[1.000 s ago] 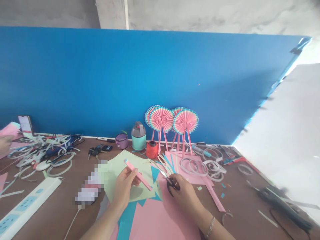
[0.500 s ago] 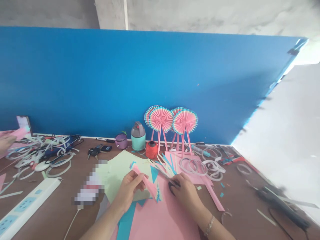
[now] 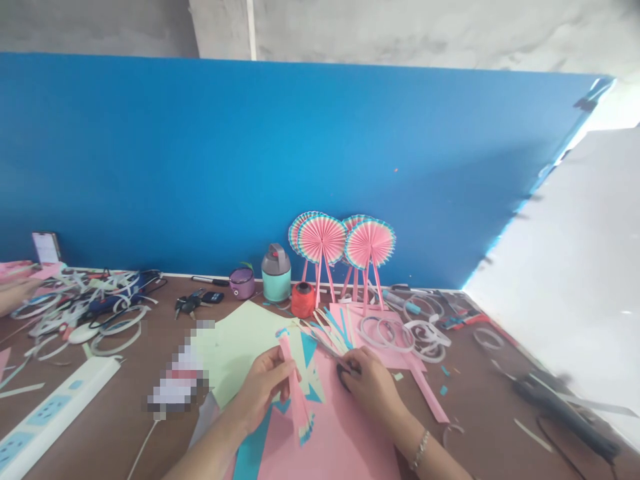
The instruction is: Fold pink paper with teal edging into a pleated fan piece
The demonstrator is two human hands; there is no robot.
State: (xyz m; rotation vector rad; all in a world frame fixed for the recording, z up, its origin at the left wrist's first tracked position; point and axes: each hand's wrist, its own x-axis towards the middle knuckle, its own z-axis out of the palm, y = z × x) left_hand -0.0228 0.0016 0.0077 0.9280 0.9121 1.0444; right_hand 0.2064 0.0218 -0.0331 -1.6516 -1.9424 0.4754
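My left hand (image 3: pixel 270 383) pinches a folded pink paper strip (image 3: pixel 299 403) near its upper part. Blue and pale edges show at both ends of the strip, and the lower end fans out a little. My right hand (image 3: pixel 367 377) is closed round a pair of scissors (image 3: pixel 345 375), whose blades point up and left, apart from the strip. Beneath both hands lie a large pink paper sheet (image 3: pixel 340 443), a blue sheet (image 3: pixel 254 447) and a pale green sheet (image 3: pixel 237 347). Thin paper strips (image 3: pixel 340 327) lie just beyond the scissors.
Pink pleated paper fans (image 3: pixel 323 239) lean against the blue partition (image 3: pixel 200 153). Nearby stand a red container (image 3: pixel 303 301), a mint bottle (image 3: pixel 277 275) and a purple pot (image 3: pixel 242 283). Tangled cables (image 3: pixel 120 313), a power strip (image 3: pixel 55 417) and another person's hand (image 3: pixel 15 297) are at left.
My left hand has turned the folded pink strip more upright, swinging its lower end down and toward me. My right hand keeps its place with the scissors. The other person's hand has shifted slightly.
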